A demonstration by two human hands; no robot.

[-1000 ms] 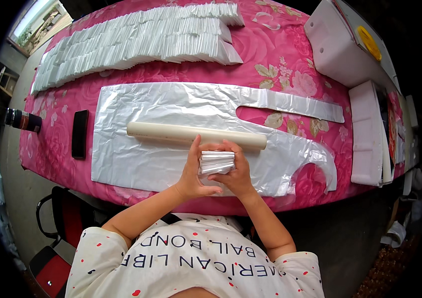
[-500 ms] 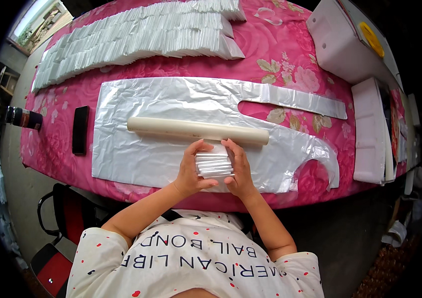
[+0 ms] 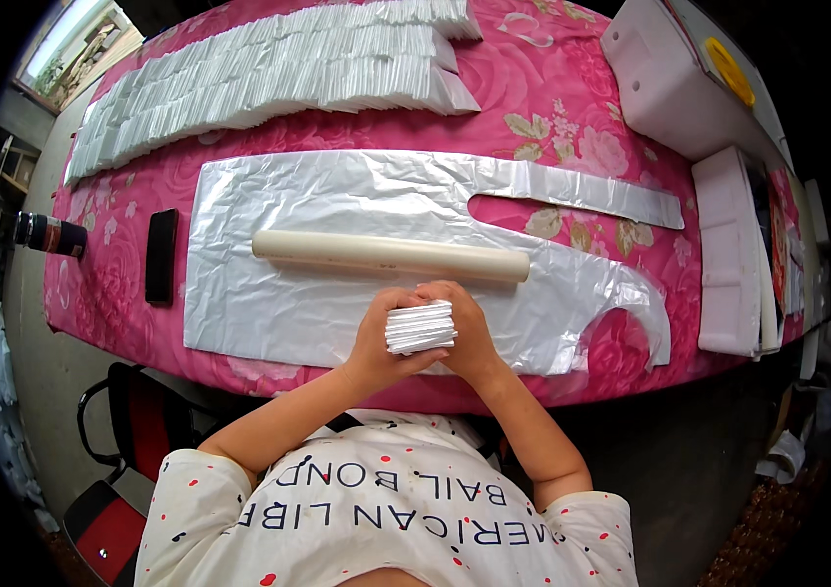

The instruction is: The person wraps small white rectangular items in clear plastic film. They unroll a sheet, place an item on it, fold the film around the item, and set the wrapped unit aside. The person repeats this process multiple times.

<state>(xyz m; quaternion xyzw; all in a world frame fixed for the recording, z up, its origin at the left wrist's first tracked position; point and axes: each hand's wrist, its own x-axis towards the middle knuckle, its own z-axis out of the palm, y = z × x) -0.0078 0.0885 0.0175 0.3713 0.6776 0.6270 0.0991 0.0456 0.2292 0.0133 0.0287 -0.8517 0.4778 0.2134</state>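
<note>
1. From where I stand, a pink-flowered tabletop (image 3: pixel 523 88) fills the room's middle, a dark jar (image 3: pixel 50 235) at its left edge.
2. Next, a black phone (image 3: pixel 161 256) lies flat; beyond it, rows of white packets (image 3: pixel 269 90).
3. A silvery plastic sheet (image 3: pixel 239 293) lies spread out, a cream tube (image 3: pixel 391 256) across it.
4. The left hand (image 3: pixel 376 342) has its fingers wrapped around the folded white stack (image 3: pixel 420 328), thumb along the near edge.
5. That stack sits between both palms, nearer the person than the tube.
6. The right hand (image 3: pixel 470 335) presses its other side, fingers curled around the far edge.
7. White foam boxes (image 3: pixel 726 249) stand rightmost.
</note>
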